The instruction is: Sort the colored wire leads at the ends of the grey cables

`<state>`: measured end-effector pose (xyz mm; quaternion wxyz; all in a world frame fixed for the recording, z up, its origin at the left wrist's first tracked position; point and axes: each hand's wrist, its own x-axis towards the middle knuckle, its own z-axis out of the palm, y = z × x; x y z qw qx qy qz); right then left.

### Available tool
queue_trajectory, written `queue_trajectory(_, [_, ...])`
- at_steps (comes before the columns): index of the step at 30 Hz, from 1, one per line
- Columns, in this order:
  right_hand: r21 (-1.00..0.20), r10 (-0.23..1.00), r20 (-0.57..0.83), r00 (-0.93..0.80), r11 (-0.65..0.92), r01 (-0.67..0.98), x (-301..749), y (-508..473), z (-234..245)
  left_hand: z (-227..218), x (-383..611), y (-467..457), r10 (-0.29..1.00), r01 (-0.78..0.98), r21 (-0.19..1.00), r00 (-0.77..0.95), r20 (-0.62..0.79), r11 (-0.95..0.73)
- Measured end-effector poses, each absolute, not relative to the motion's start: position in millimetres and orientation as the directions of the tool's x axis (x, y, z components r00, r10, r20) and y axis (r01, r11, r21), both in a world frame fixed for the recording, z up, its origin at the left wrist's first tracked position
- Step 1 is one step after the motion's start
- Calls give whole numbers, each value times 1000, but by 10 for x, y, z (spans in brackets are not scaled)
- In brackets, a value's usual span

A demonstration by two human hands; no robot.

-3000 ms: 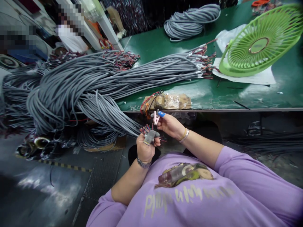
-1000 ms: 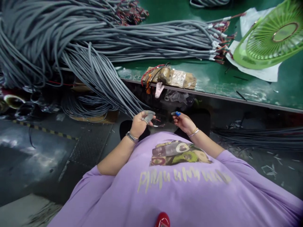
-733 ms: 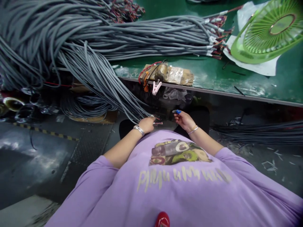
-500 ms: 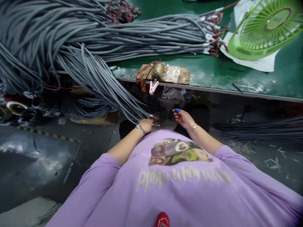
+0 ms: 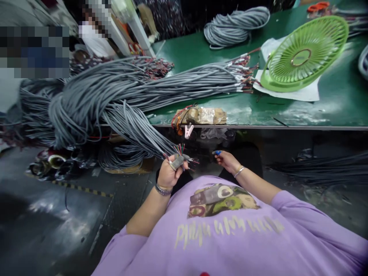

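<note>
My left hand [image 5: 169,173] is closed on a grey multi-core cable, its stripped end [image 5: 180,148] fanning thin coloured wires upward. More cable ends [image 5: 194,161] with bare wires stick out to the right of its fingers. From the table edge a bunch of grey cables [image 5: 138,124] hangs down to this hand. Off to the right and apart from the cables, my right hand [image 5: 228,161] is pinched round a small blue object [image 5: 217,152], too small to name. A pink clip [image 5: 188,132] hangs at the table edge above and between both hands.
Piled grey cables [image 5: 172,86] lie along the green table [image 5: 247,115]. A cardboard piece with a small metal device [image 5: 193,114] sits at its edge. Further right stands a green fan [image 5: 304,57], with a cable coil [image 5: 235,27] behind. A person [image 5: 96,40] is at the far left.
My left hand has risen and turned over, bringing a cable's fanned coloured wires into sight. My right hand keeps its pinch on the blue object. The view has tilted up, showing more table.
</note>
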<state>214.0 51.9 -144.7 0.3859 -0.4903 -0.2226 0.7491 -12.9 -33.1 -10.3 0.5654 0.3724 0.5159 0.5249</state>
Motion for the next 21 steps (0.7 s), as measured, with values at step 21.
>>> queue_trajectory(21, [-950, 739, -155, -656, -294, -107, 1542, 392, -62, -118, -96, -522, 976, -97, 982, -132, -175, 163])
